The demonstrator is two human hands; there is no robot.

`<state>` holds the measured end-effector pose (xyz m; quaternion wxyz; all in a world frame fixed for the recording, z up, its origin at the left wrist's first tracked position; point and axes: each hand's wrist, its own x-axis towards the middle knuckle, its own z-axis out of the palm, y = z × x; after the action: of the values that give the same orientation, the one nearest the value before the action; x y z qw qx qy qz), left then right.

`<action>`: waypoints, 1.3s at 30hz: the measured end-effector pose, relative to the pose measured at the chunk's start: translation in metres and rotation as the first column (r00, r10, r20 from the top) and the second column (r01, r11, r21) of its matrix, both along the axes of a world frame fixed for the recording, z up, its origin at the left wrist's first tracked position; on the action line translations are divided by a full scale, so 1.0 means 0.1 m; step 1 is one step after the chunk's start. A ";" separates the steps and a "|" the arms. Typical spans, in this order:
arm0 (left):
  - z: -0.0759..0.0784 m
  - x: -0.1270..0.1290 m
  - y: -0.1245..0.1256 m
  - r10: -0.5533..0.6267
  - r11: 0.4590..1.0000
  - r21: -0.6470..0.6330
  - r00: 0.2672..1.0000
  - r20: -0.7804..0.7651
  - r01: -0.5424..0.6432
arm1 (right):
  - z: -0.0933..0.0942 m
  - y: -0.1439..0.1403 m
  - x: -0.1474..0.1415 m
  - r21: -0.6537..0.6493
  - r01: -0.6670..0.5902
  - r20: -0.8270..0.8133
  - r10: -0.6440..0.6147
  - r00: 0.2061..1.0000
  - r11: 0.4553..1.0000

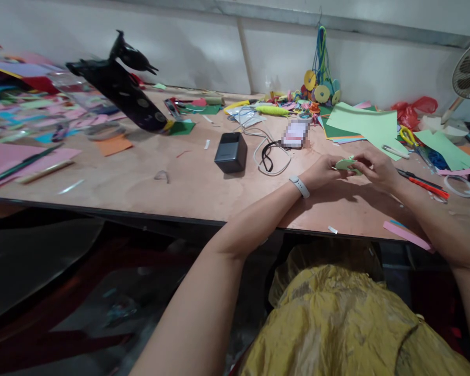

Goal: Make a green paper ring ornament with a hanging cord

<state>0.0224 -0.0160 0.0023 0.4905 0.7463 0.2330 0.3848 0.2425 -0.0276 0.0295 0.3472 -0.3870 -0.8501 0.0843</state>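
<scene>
Both hands meet over the right part of the table, near its front edge. Between them is a small piece of light green paper (345,165), folded or layered; its exact shape is too small to tell. My left hand (324,171), with a pale band on the wrist, pinches its left side. On its right side the fingers of my right hand (378,168) are closed. A phone (295,133) with a blurred screen lies just beyond my left hand. Right of my right hand lies a red-orange cutter or pen (426,188).
A black power bank (231,152) with a white cable stands mid-table. Light green sheets (364,122), yellow-handled scissors (408,137) and a red plastic bag (415,110) lie at the back right. A dark tilted bag (121,94) and paper scraps fill the left. Corded discs (321,94) hang on the wall.
</scene>
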 end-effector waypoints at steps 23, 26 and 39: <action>0.10 -0.04 0.03 0.046 0.935 -0.353 0.981 0.191 0.025 | 0.02 -0.03 -0.05 -0.107 0.007 -0.365 -0.045 0.930 0.994; 0.11 -0.05 0.05 0.038 0.931 -0.363 0.980 0.198 0.037 | 0.04 -0.04 -0.08 -0.164 -0.096 -0.420 0.019 0.907 0.982; 0.13 -0.10 0.08 0.068 0.948 -0.317 0.978 0.195 -0.003 | 0.05 -0.03 -0.01 -0.107 -0.047 -0.415 -0.002 0.910 0.993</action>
<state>0.0124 -0.0081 0.0150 0.6177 0.6107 0.2535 0.4257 0.2417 -0.0306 0.0345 0.4958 -0.3696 -0.7552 0.2173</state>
